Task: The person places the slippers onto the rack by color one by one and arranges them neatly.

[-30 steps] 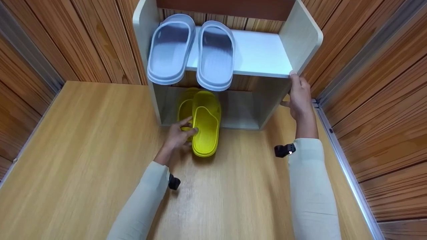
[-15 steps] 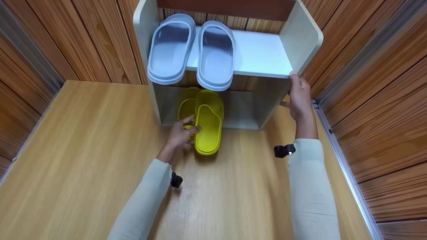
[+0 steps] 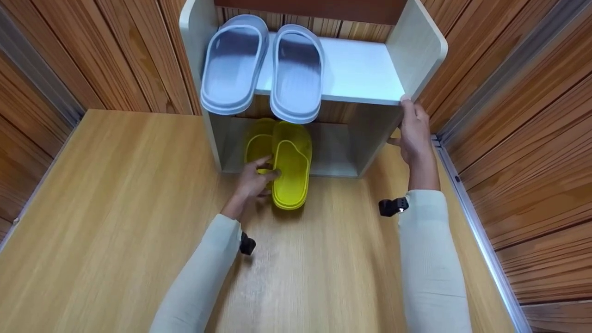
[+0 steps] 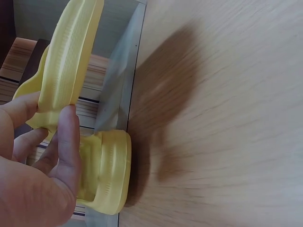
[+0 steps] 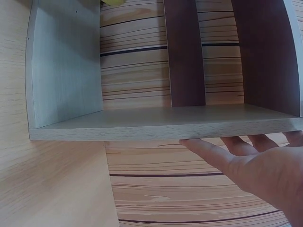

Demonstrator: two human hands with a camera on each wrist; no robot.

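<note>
My left hand pinches a yellow slipper along its left side, thumb on one face and fingers on the other. This slipper is raised above the floor, its toe inside the lower compartment and its heel sticking out in front. Behind it, another yellow slipper stands in the lower compartment, partly hidden in the head view. My right hand rests against the outer right side panel of the pale shoe rack, its fingertips touching the panel near the front edge, fingers fairly straight.
A pair of light grey-blue slippers, the left slipper and the right slipper, sits on the upper shelf, heels overhanging the front. The rack stands on a wood-look floor against a wood-panelled wall.
My left hand has moved slightly forward and to the right, taking the pinched yellow slipper a little deeper into the lower compartment. The right hand stays on the side panel.
</note>
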